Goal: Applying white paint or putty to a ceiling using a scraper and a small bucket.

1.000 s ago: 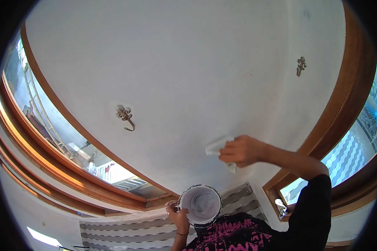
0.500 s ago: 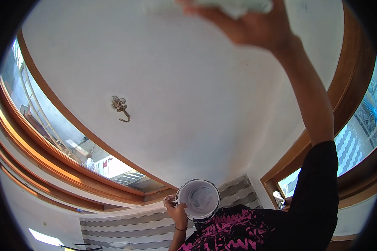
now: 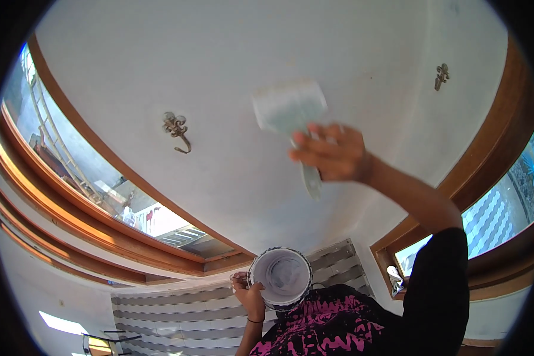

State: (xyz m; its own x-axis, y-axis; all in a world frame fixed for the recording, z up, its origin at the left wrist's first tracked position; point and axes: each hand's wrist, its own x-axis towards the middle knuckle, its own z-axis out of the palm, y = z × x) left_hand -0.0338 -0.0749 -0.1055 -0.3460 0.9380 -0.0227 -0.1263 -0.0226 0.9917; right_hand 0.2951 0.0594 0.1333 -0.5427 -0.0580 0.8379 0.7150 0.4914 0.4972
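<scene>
My right hand (image 3: pixel 332 151) grips the pale handle of a wide white brush (image 3: pixel 288 104), blurred by motion over the white plastered surface (image 3: pixel 231 71). I cannot tell whether the brush head touches that surface. My left hand (image 3: pixel 249 296) holds a white bucket (image 3: pixel 302 273) at its left side, low in the middle of the view; the bucket has a smeared rim and some whitish material inside. A brass-coloured wall hook (image 3: pixel 175 124) is left of the brush, and a similar hook (image 3: pixel 442 74) is at the upper right.
Curved-looking wooden window frames (image 3: pixel 133 184) line the left side, with a ladder (image 3: pixel 59 142) seen outside. Another wooden-framed window (image 3: pixel 486 219) is at the right. A wavy patterned grey tiled surface (image 3: pixel 178 314) lies along the bottom, and a dark metal-framed object (image 3: pixel 101 344) stands at the lower left.
My right hand with the brush rose to the top edge half a second ago and has since dropped back leftward to the middle. My left hand and the bucket have barely moved.
</scene>
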